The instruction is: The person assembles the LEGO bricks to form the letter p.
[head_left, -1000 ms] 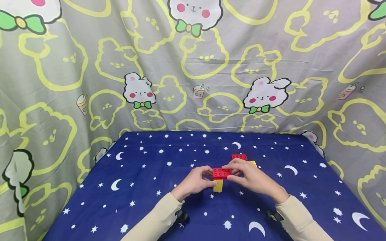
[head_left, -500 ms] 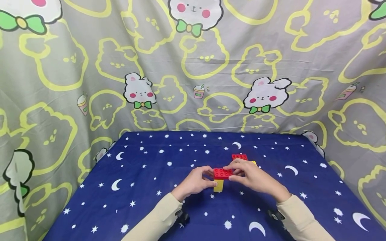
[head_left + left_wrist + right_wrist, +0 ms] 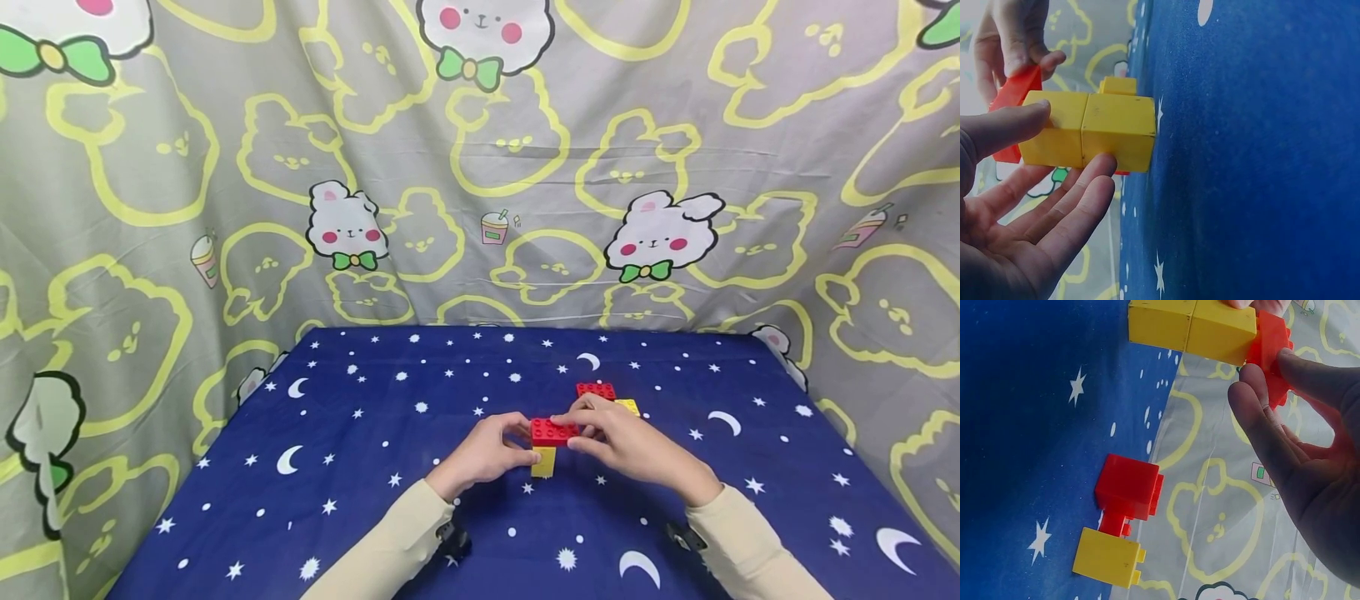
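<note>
Two yellow bricks (image 3: 1088, 131), stacked upright on the table, carry a long red studded brick (image 3: 553, 432) that overhangs to the right. My left hand (image 3: 487, 447) grips the stack from the left, its thumb on the upper yellow brick and its fingers along the far side. With thumb and fingers, my right hand (image 3: 618, 436) pinches the overhanging end of the red brick (image 3: 1274, 347). Whether the red brick is fully seated on the yellow one cannot be told.
Behind my right hand lie a red brick (image 3: 596, 390) and a yellow brick (image 3: 627, 407). In the right wrist view a smaller red piece (image 3: 1113, 524) sits between them. A dark blue star-patterned cloth (image 3: 360, 517) covers the table, and a printed curtain (image 3: 420, 167) hangs behind.
The right fingers have shifted very slightly on the red brick. Left hand and yellow stack stay in place.
</note>
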Demonstrator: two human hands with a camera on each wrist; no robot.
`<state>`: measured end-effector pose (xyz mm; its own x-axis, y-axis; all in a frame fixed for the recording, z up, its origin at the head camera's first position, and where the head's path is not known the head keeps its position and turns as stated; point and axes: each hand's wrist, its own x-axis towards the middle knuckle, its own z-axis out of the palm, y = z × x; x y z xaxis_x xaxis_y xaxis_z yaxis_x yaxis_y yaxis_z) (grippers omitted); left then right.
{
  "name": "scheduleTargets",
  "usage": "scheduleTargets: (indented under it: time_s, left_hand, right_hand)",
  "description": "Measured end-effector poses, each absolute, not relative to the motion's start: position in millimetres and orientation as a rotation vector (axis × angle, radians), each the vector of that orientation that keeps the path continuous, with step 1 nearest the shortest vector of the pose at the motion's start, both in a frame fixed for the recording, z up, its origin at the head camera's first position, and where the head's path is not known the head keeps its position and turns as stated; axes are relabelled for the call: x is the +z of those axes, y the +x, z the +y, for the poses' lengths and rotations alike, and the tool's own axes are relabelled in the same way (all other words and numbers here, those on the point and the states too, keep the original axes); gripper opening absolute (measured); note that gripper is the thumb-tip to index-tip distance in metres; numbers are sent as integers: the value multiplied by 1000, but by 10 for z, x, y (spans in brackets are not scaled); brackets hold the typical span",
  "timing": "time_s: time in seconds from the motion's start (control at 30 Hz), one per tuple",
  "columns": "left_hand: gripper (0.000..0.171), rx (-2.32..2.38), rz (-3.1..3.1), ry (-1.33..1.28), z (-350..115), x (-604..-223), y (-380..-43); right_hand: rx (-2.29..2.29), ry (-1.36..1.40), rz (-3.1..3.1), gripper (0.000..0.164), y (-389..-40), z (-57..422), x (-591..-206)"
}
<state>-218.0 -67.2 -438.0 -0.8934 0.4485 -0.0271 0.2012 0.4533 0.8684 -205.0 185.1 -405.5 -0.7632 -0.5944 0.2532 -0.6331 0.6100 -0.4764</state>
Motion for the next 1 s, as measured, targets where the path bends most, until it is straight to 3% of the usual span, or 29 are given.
scheduleTargets:
  time_s: [1.0]
  left_hand:
    - [20, 1417, 2456, 556, -678, -4383, -2183]
  right_hand:
    - [728, 1084, -2697, 28, -1988, 1823, -4039]
